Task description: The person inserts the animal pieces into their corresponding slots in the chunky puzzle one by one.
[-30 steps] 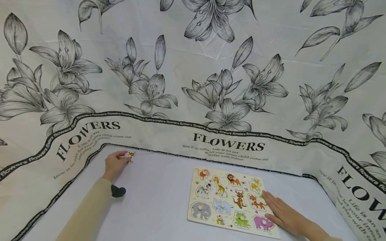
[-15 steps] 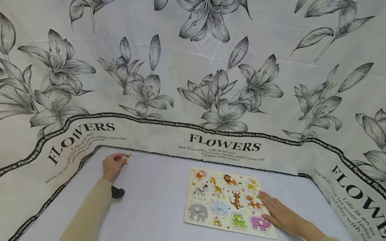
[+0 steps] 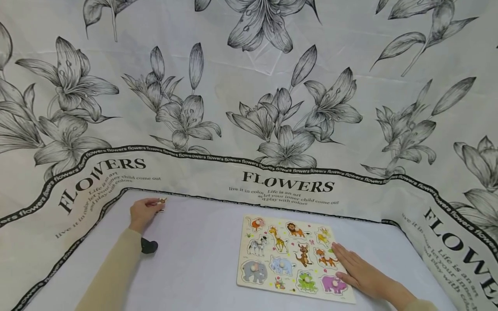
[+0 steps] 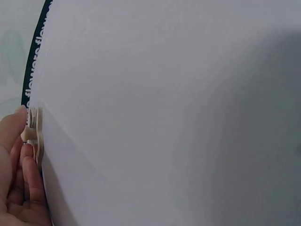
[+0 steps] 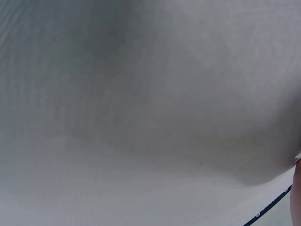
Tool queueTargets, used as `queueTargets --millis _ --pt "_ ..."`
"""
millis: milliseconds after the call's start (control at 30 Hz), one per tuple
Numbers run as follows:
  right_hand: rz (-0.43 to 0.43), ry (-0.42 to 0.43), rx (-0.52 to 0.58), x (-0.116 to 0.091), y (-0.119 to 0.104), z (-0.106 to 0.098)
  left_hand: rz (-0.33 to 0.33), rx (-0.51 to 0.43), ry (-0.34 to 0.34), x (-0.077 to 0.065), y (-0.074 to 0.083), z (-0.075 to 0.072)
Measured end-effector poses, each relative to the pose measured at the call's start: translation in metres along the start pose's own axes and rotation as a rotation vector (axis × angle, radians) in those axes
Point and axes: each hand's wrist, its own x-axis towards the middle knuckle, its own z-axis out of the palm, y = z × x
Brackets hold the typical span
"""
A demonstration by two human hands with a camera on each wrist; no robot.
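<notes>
A small wooden puzzle piece with a brown animal on it, looking like a kangaroo (image 3: 162, 201), is pinched in my left hand (image 3: 143, 214) near the table's back left corner. From the side, the left wrist view shows the wooden piece's edge (image 4: 40, 136) and its knob (image 4: 29, 133) between thumb and fingers. My right hand (image 3: 362, 272) lies with straight fingers against the right edge of the wooden animal puzzle board (image 3: 244, 248). Several knobbed animals sit in the board. Its kangaroo spot (image 3: 303, 255) shows no knob.
A black object (image 3: 149, 246) shows beside my left wrist. The white table (image 3: 194, 250) is bordered at the back and sides by a hanging cloth (image 3: 210, 181) printed with flowers and lettering.
The puzzle piece in my left hand has tilted and shows less of its face. The whole view has shifted slightly. My right hand stays at the board's edge.
</notes>
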Motion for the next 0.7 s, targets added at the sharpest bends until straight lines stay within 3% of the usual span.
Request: queueTargets --millis 167,700 --pt "-0.007 0.004 0.000 -0.0001 0.0027 0.0008 -0.016 -0.007 -0.022 0.0019 -0.0006 -0.0006" --pt "0.014 -0.017 0.031 0.0012 -0.0001 -0.0022 0.002 0.035 -0.004 0.0017 -0.0039 0.0014"
